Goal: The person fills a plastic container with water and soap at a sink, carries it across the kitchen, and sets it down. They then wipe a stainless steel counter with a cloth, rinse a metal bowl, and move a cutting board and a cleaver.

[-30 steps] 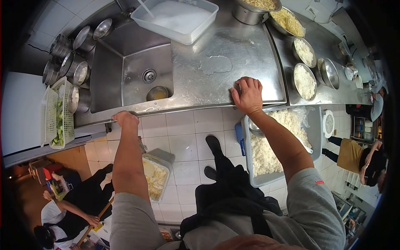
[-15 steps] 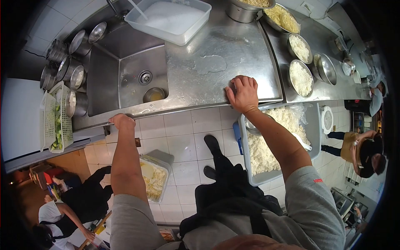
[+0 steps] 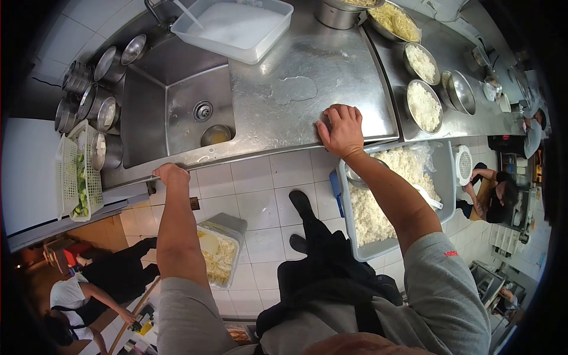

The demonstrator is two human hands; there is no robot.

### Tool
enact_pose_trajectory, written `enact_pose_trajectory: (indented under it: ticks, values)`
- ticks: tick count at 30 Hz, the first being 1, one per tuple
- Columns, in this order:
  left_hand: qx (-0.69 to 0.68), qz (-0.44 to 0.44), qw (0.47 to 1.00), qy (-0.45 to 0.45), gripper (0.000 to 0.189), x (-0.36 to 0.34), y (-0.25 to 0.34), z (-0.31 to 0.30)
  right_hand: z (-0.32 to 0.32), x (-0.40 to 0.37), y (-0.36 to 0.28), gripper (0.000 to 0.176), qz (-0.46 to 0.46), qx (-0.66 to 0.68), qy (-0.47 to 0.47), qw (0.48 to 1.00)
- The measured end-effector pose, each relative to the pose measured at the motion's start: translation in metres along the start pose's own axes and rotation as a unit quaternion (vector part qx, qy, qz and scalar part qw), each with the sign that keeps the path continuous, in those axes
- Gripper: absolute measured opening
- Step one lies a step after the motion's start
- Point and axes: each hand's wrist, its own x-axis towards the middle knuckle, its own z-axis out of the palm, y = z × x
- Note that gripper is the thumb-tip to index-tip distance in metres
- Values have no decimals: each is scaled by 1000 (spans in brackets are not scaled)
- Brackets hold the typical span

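My left hand (image 3: pixel 172 174) is closed over the front edge of the steel sink counter (image 3: pixel 254 139), just below the sink. Farther right, my right hand (image 3: pixel 343 129) rests on the wet countertop with its thumb apart and nothing in it. Between my hands lies the sink basin (image 3: pixel 177 130), with a small metal bowl (image 3: pixel 216 135) inside near the drain. A big grey tub of rice (image 3: pixel 376 219) stands below my right forearm, with a white scoop and a metal bowl in it.
A plastic bin of suds (image 3: pixel 236 29) sits behind the sink. Bowls of rice (image 3: pixel 424 106) and noodles (image 3: pixel 395 22) line the right counter. At left are stacked metal bowls and a white basket (image 3: pixel 81 171) of greens. A food container (image 3: pixel 219 254) stands below. Co-workers (image 3: pixel 503 201) are at both sides.
My hands stay in place on the counter while the view shifts slightly. The co-worker at right has bent lower. The co-worker at left has moved an arm.
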Motion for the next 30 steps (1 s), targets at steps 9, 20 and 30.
enact_pose_trajectory:
  ticks: [9,20,30]
  values:
    - [26,-20,997,71,91,-27,7,-2,3,2,-5,37,-10,-4,9,1000]
    - [88,-27,990,108,92,-10,14,2,-3,19,-33,36,-36,32,11,999]
    - [99,21,990,100,99,3,11,6,57,238,-212,35,-283,182,-11,942]
